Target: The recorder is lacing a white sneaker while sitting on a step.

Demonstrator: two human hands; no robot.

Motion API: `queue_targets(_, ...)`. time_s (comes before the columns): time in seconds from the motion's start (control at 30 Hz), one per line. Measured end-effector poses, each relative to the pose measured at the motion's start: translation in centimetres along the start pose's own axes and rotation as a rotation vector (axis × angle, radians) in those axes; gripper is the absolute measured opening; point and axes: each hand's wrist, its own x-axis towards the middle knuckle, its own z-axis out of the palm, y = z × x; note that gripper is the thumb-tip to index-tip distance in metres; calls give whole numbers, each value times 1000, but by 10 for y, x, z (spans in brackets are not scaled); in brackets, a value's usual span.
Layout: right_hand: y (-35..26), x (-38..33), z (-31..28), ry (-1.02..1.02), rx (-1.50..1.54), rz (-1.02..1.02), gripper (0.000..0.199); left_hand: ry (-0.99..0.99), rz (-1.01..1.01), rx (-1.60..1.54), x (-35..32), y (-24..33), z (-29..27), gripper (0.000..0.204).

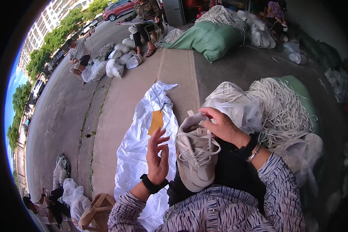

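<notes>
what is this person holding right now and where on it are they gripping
The right hand holds a pale laced sneaker by its upper rear, near the collar. The left hand is raised open beside it, holding nothing.

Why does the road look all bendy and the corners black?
In the head view, the fisheye lens bends the pavement edge toward the rim and leaves the corners black; daylight is bright and even, the white shoe is sharp, and the left hand looks slightly soft.

Sunlit concrete pavement (120,96), asphalt road (62,104) left of it, trees (52,42) and parked cars (118,8) beyond the road
</notes>
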Motion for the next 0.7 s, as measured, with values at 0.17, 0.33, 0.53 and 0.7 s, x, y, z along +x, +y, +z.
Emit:
queue_targets(0.17,-11,27,-13,-154,-36,-50,24,-234,-241,-204,47,-5,8,62)
queue_targets(0.33,-6,22,-6,-45,48,103,18,-222,-184,-149,37,-12,5,59)
queue_targets(0.53,-14,4,15,11,-131,-3,18,-268,-137,9,75,14,-11,58)
queue_targets(0.7,-17,8,18,-7,-117,-68,41,-589,-295,-49,93,8,-4,56)
